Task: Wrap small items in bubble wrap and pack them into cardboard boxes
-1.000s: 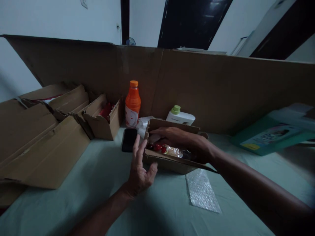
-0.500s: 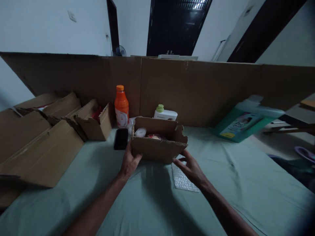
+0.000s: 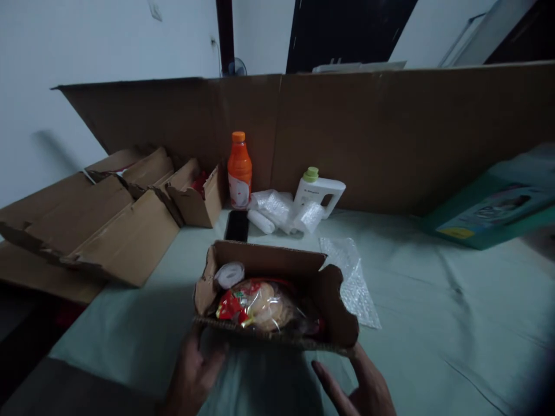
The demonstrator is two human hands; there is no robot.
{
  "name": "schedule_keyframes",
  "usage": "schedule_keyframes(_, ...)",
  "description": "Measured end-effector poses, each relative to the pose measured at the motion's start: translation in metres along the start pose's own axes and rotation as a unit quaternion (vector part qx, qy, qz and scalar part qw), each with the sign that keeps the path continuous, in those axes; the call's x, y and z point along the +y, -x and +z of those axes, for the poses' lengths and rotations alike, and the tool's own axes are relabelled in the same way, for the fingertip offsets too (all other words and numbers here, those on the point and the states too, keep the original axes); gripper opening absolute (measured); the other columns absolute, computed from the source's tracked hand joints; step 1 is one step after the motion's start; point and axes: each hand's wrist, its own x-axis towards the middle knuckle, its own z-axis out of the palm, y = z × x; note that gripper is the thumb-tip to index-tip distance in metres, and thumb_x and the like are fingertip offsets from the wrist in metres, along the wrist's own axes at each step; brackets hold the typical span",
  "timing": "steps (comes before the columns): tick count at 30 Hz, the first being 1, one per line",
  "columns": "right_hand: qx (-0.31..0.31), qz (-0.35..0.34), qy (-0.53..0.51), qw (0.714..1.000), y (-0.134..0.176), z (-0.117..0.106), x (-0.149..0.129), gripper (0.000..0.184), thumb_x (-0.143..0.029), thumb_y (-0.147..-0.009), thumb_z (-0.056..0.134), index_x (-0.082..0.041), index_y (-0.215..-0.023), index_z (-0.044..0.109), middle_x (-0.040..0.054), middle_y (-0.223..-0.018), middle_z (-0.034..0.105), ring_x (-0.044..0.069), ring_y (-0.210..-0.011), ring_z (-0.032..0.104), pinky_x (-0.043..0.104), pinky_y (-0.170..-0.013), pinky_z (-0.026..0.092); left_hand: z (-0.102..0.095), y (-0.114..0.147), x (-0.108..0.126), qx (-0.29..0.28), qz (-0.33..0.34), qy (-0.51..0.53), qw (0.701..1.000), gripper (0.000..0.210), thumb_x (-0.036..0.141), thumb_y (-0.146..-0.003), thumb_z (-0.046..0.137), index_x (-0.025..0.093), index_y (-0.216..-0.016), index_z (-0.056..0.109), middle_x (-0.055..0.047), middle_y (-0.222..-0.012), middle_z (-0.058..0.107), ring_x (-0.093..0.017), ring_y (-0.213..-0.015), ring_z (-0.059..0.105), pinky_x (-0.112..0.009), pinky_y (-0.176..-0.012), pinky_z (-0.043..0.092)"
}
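Note:
An open cardboard box is held between my two hands, near me and low in the view. My left hand grips its near left corner, and my right hand grips the near right corner; some fingers are hidden under or behind the box. Inside lie a clear plastic packet with red printing and pale contents, and a white roll at the left end. A dark phone lies on the cloth just beyond the box. To the right is a flat sheet of bubble wrap.
Several cardboard boxes stand at the left. Along the cardboard wall are an orange bottle, crumpled bubble wrap and a white jug with a green cap. A large green container leans at the right.
The box has come toward me with both hands on it, showing more of its inside. Bubble wrap behind it has come into sight. The view has turned left.

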Motion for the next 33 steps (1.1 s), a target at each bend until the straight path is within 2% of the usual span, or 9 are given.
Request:
schedule_keyframes(3,-0.007,0.002,-0.005,1.000,0.018,0.008,-0.002,0.044,-0.038,-0.092,0.061,-0.025,-0.134,0.053,0.0112,-0.124,0.070,0.030,-0.105,0.071,0.041,-0.088,0.060,-0.013,0.024,-0.013,0.030,-0.035,-0.005,0.999,0.058,0.051,-0.085,0.064,0.023,-0.135,0.056,-0.013,-0.130,0.066,-0.038,-0.133,0.052,-0.055,-0.115,0.039)
schedule_keyframes(8,-0.010,0.041,0.002,0.999,0.018,0.018,0.000,0.051,-0.039,-0.092,0.062,-0.022,-0.139,0.052,0.0135,-0.126,0.069,0.032,-0.105,0.071,0.045,-0.090,0.060,-0.016,0.019,-0.006,0.003,-0.048,0.018,0.999,0.059,0.050,-0.085,0.067,0.019,-0.134,0.056,-0.014,-0.132,0.064,-0.035,-0.137,0.049,-0.051,-0.117,0.035)
schedule_keyframes(12,-0.011,0.043,-0.031,0.999,0.012,0.027,-0.013,0.054,-0.032,-0.094,0.059,-0.025,-0.146,0.044,0.0137,-0.136,0.063,0.032,-0.118,0.065,0.045,-0.096,0.058,-0.010,0.019,-0.006,0.050,-0.053,0.036,0.997,0.061,0.053,-0.082,0.069,0.018,-0.131,0.057,-0.014,-0.128,0.066,-0.036,-0.136,0.049,-0.052,-0.120,0.030)
schedule_keyframes(16,-0.079,0.018,-0.095,0.992,-0.011,0.042,-0.023,0.073,-0.035,-0.093,0.062,-0.024,-0.156,0.028,0.0158,-0.149,0.052,0.031,-0.133,0.054,0.047,-0.108,0.049,-0.020,0.012,-0.012,0.095,-0.071,0.063,0.991,0.070,0.054,-0.078,0.073,0.020,-0.135,0.051,-0.013,-0.133,0.062,-0.035,-0.130,0.054,-0.051,-0.115,0.037)
schedule_keyframes(19,-0.127,-0.025,-0.103,0.986,-0.029,0.039,-0.010,0.080,-0.038,-0.093,0.062,-0.024,-0.160,0.021,0.0155,-0.154,0.045,0.030,-0.140,0.047,0.048,-0.112,0.045,-0.023,0.006,-0.014,0.107,-0.077,0.076,0.988,0.073,0.054,-0.074,0.076,0.021,-0.133,0.050,-0.012,-0.130,0.062,-0.032,-0.121,0.060,-0.045,-0.106,0.047)
schedule_keyframes(24,-0.086,0.052,0.079,0.992,-0.028,0.001,0.051,0.054,-0.036,-0.093,0.060,-0.023,-0.145,0.049,0.0151,-0.151,0.049,0.033,-0.134,0.050,0.052,-0.106,0.047,-0.013,0.013,-0.013,0.139,-0.070,0.064,0.986,0.060,0.056,-0.074,0.074,0.020,-0.120,0.057,-0.009,-0.117,0.066,-0.029,-0.115,0.061,-0.040,-0.100,0.050)
schedule_keyframes(27,-0.127,0.129,0.234,0.955,-0.027,-0.019,0.082,0.042,-0.032,-0.090,0.063,-0.020,-0.130,0.062,0.0173,-0.142,0.057,0.037,-0.122,0.057,0.052,-0.097,0.049,-0.010,0.012,-0.015,0.127,-0.076,0.068,0.987,0.059,0.058,-0.073,0.074,0.020,-0.116,0.057,-0.008,-0.112,0.067,-0.030,-0.114,0.060,-0.042,-0.099,0.049)
schedule_keyframes(30,-0.212,0.159,0.284,0.921,-0.038,-0.021,0.088,0.026,-0.028,-0.092,0.059,-0.022,-0.114,0.070,0.0140,-0.125,0.066,0.032,-0.109,0.062,0.041,-0.089,0.048,-0.009,0.007,-0.020,0.137,-0.083,0.071,0.985,0.062,0.059,-0.070,0.075,0.022,-0.115,0.055,-0.008,-0.110,0.066,-0.031,-0.114,0.060,-0.043,-0.099,0.048)
schedule_keyframes(33,-0.243,0.163,0.266,0.918,-0.060,-0.007,0.079,0.020,-0.023,-0.094,0.054,-0.020,-0.098,0.073,0.0131,-0.107,0.071,0.027,-0.098,0.065,0.033,-0.084,0.045,-0.005,0.008,-0.030,0.174,-0.095,0.055,0.979,0.065,0.066,-0.063,0.075,0.022,-0.108,0.056,-0.007,-0.104,0.066,-0.030,-0.106,0.062,-0.040,-0.090,0.052)
